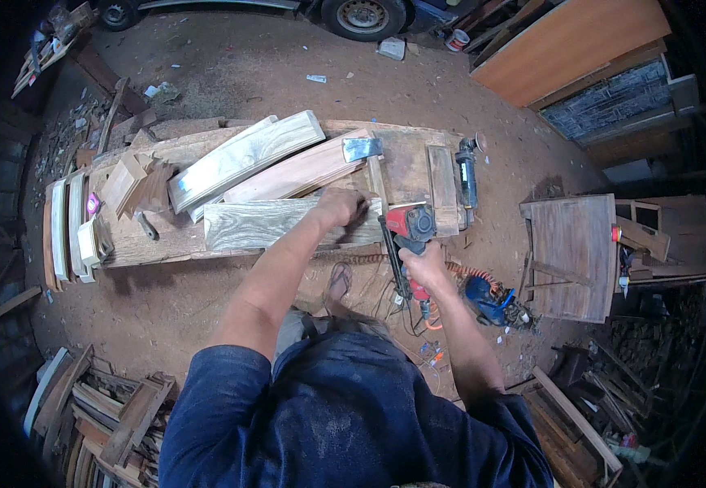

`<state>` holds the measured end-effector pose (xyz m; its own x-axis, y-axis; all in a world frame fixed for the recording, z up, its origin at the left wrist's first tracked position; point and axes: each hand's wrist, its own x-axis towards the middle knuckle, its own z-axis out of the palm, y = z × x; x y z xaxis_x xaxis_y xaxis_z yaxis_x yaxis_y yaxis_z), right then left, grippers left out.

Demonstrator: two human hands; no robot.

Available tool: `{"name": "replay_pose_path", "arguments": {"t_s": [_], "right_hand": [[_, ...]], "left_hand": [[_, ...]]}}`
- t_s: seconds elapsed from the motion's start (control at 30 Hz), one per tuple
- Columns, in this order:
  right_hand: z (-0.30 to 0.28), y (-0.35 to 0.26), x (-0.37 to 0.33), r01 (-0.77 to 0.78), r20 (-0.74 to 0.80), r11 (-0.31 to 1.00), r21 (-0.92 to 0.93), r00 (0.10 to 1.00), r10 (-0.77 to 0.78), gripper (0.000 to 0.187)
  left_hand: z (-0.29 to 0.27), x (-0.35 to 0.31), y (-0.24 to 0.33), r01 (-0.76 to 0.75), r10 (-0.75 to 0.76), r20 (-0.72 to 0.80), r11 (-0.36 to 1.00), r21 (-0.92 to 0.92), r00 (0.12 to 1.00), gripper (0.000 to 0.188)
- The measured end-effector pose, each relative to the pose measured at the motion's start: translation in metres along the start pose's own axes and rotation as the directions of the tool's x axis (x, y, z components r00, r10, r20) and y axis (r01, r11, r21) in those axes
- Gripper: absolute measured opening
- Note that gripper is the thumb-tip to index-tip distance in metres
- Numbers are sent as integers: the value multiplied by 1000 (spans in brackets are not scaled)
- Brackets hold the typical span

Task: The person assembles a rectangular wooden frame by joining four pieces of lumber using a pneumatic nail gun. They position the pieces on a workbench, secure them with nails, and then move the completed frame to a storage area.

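A grey-grained wooden board (259, 224) lies along the near edge of the workbench (149, 248). My left hand (341, 208) is closed over this board near its right end; its fingertips are partly hidden in shadow. In my right hand (424, 267) is the grip of a red and black nail gun (410, 221). The gun's nose and upper body sit at the right end of the board, and its long black magazine slants down toward me. A narrow wooden strip (377, 180) runs away from me just beyond the gun. An orange coiled air hose (476, 272) trails below the gun.
Pale boards (247, 163) are stacked behind my left hand, with a blue-grey block (362, 149) on top. An angle grinder (467, 175) lies at the bench's right end. A hammer-like tool (148, 227) lies left. A wooden cabinet (571, 256) stands right; scrap wood (117, 415) is piled lower left.
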<state>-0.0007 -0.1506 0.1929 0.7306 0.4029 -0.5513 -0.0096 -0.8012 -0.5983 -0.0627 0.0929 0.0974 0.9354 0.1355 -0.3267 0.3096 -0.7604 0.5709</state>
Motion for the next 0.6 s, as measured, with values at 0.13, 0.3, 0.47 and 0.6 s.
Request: {"name": "replay_pose_path", "arguments": {"t_s": [0.13, 0.3, 0.47, 0.6], "right_hand": [[-1, -8, -6, -2, -3, 1000, 5, 1000, 2, 29], [-1, 10, -1, -19, -17, 1000, -23, 1000, 19, 28], [1, 12, -20, -15, -27, 1000, -11, 1000, 15, 30], [-1, 4, -28, -14, 3, 1000, -22, 1000, 14, 33]], "left_hand": [[1, 0, -1, 11, -10, -39, 1000, 5, 999, 39], [17, 5, -10, -59, 52, -124, 996, -59, 991, 34], [14, -2, -13, -121, 120, -98, 993, -4, 988, 49], [15, -1, -14, -98, 95, -81, 995, -30, 992, 51]]}}
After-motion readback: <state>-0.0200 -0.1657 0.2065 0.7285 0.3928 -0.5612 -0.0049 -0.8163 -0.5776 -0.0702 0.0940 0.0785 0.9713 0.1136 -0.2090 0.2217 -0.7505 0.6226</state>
